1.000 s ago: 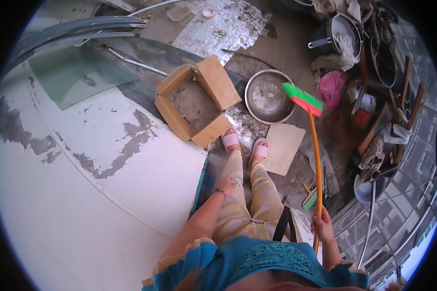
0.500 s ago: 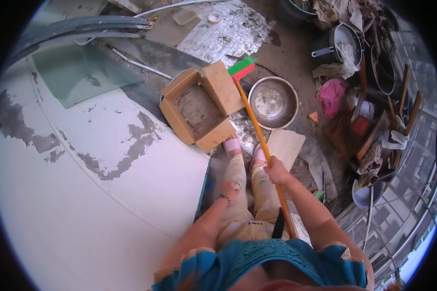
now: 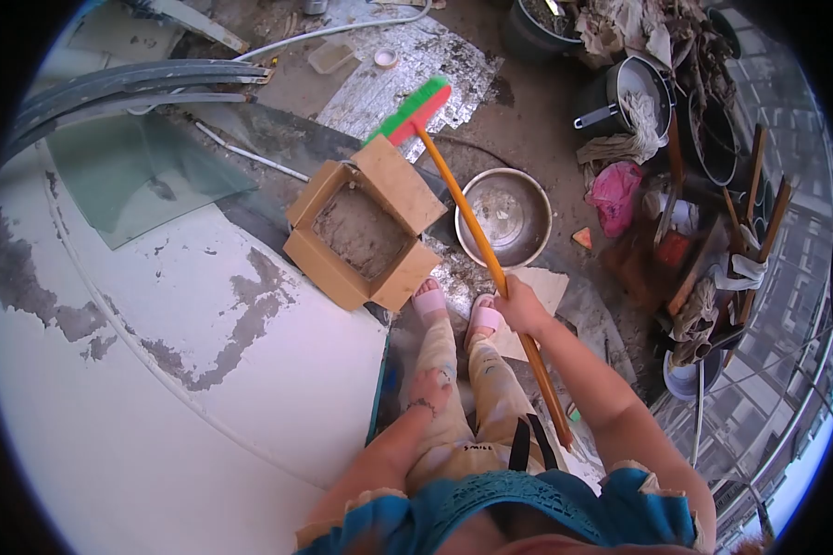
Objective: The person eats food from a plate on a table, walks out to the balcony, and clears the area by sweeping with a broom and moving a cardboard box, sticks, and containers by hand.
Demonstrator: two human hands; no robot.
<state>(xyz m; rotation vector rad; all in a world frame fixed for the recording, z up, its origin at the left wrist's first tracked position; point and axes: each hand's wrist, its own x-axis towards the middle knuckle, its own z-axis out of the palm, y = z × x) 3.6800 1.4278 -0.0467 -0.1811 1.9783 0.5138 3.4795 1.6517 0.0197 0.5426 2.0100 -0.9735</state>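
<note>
My right hand [image 3: 522,307] is closed around the orange handle of a broom [image 3: 463,202]. The broom's red head with green bristles is raised at the far end, beyond the cardboard box. My left hand [image 3: 432,388], with a bracelet at the wrist, hangs against my left trouser leg; its fingers are blurred. The open cardboard box [image 3: 317,275] holds grey-brown dirt and stands ahead of my left foot. To its right lies a round metal basin [image 3: 544,217], dirty inside, partly crossed by the broom handle.
A white surface [image 3: 157,370] with peeling patches fills the left, with a glass pane [image 3: 143,190] on it. Silvery sheeting [image 3: 361,97] covers the floor ahead. To the right are a pot [image 3: 600,116], a pink bag [image 3: 617,196] and piled scrap wood [image 3: 699,268]. A flat board [image 3: 537,289] lies by my feet.
The broom head has swung left and farther away, and its handle now slants more. My right hand moved slightly left with it. The left hand has shifted slightly down along my leg.
</note>
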